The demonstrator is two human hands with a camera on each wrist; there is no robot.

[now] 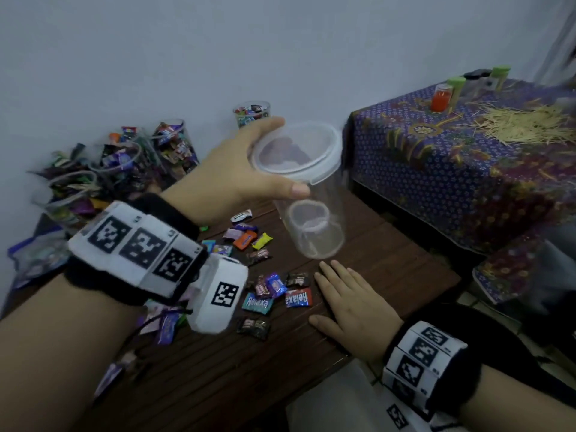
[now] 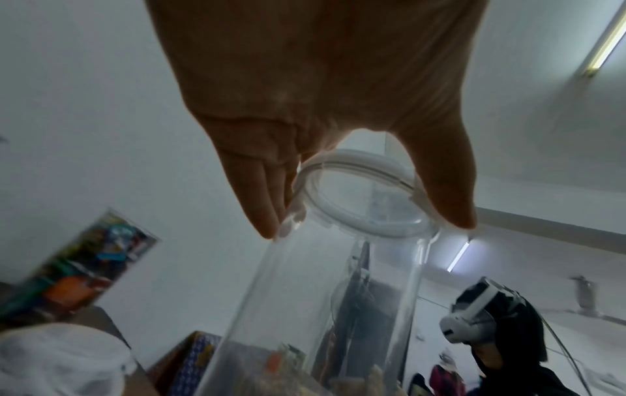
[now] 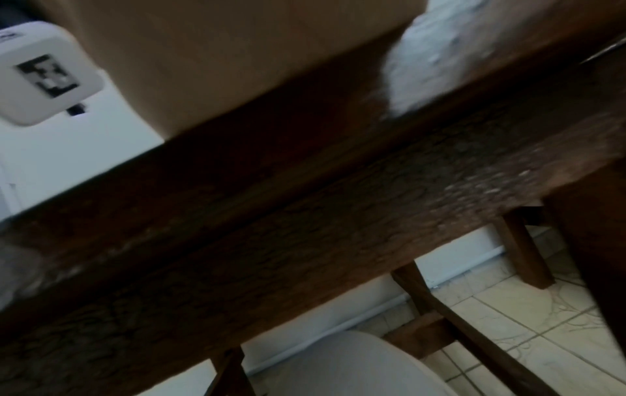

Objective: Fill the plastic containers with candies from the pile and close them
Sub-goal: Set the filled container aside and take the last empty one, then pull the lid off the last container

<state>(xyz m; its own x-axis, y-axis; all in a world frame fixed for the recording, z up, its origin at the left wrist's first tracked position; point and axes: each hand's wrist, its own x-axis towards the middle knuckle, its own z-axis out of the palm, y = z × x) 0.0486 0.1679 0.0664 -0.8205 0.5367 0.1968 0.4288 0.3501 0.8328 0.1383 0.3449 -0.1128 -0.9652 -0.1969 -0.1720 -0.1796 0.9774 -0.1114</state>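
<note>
My left hand [image 1: 249,163] grips an empty clear plastic container [image 1: 314,213] by its white-lidded top [image 1: 296,151] and holds it tilted above the wooden table [image 1: 218,369]. In the left wrist view the fingers [image 2: 267,193] and thumb curl round the lid [image 2: 362,193], with the clear wall [image 2: 305,294] running away below. My right hand [image 1: 349,300] rests flat on the table, fingers straight, just right of the loose wrapped candies [image 1: 268,288]. The right wrist view shows only the table's edge [image 3: 305,214] from below.
Several containers filled with candies [image 1: 174,145] lie and stand at the back left against the wall, one more [image 1: 252,112] upright behind. A table with a patterned purple cloth [image 1: 452,169] stands at right, bearing toothpicks [image 1: 530,123] and small jars.
</note>
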